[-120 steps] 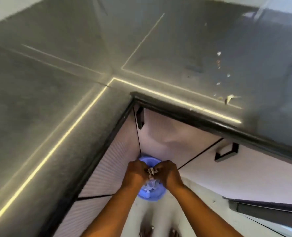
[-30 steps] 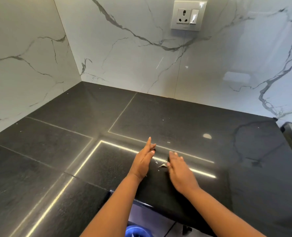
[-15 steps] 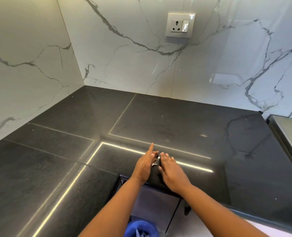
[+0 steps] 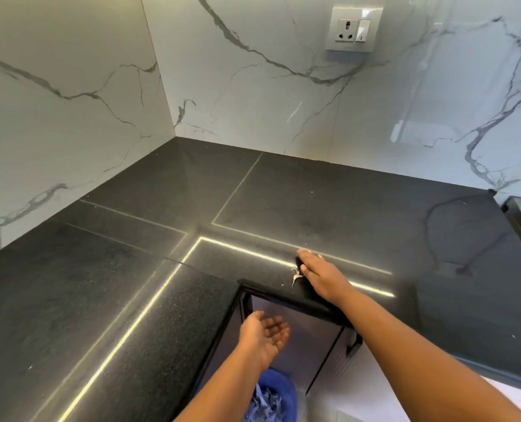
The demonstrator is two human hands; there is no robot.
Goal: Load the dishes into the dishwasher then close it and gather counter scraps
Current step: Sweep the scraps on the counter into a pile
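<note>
**Sweeping the last scraps off the counter edge**

A black stone counter (image 4: pixel 131 300) fills the corner below white marble walls (image 4: pixel 253 86), with a wall socket (image 4: pixel 355 27) high above the fingers. Below the counter's inner edge stands a blue bin (image 4: pixel 279 388), partly hidden behind the left forearm. The right hand (image 4: pixel 323 277) lies flat on the counter, fingers straight and close together. Just beside its fingers, on the thumb side, sit a few pale scraps (image 4: pixel 295 277), near the edge. The left hand (image 4: pixel 263 335) waits below that edge, palm up, fingers loosely spread and cupped, holding nothing.

The likely risk is that a quick sweep sends the light scraps past the cupped palm to the floor, or leaves small flecks behind. What the scraps are is too small to tell. No dishwasher is in view.
</note>
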